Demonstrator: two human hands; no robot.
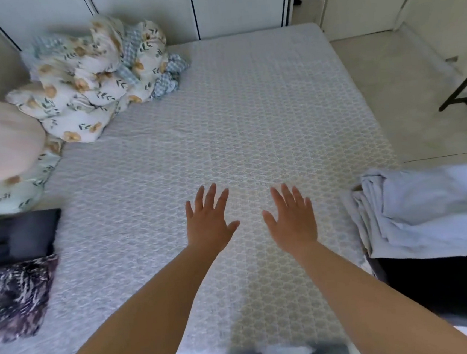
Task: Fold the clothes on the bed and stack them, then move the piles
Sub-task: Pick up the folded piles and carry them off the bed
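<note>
Pale blue clothes heap point(431, 203) at right bed edge, atop black garment point(448, 284) | dark folded pile point(15, 237) and patterned garment point(13, 298) far left | right hand point(293, 219) nearer heap, left hand point(209, 222) beside; both flat, spread, empty over bed point(221, 121).

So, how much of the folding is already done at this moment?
Done: folded dark clothes and a patterned piece lie at the left. In hand: nothing; left hand and right hand are open over the mattress. Left: the loose light pile.
</note>
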